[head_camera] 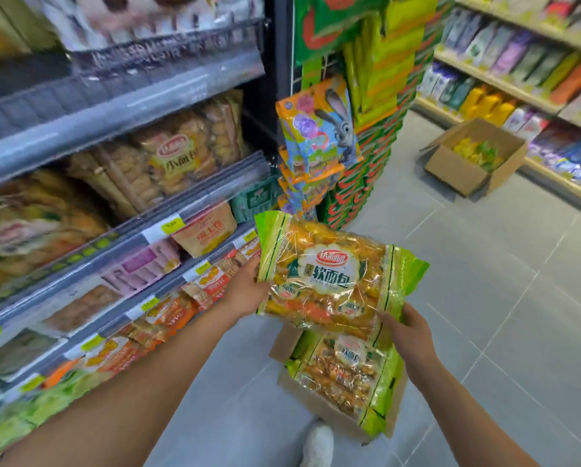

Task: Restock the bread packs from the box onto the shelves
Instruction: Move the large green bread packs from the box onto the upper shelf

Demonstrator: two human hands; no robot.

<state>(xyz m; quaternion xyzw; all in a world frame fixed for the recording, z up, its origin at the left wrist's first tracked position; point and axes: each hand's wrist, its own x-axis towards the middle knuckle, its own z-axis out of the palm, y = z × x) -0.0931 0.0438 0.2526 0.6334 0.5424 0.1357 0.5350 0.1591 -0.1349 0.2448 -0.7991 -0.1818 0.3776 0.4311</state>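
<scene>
A green-edged clear bread pack (332, 274) hangs in the air above the floor, held by both hands. My left hand (245, 291) grips its left edge and my right hand (408, 335) grips its lower right corner. Directly below stands an open cardboard box (319, 404) on the floor, with another bread pack (346, 369) of the same kind lying in it. The shelves (140, 230) run along the left, stocked with bagged breads and snacks behind price-tag rails.
A hanging display of cartoon snack bags (319, 129) and a green stacked display (366, 183) stand just behind the held pack. A second open box (474, 156) sits on the floor by the right-hand shelves (518, 85). My white shoe (317, 443) is beside the near box. Grey tiled floor lies between.
</scene>
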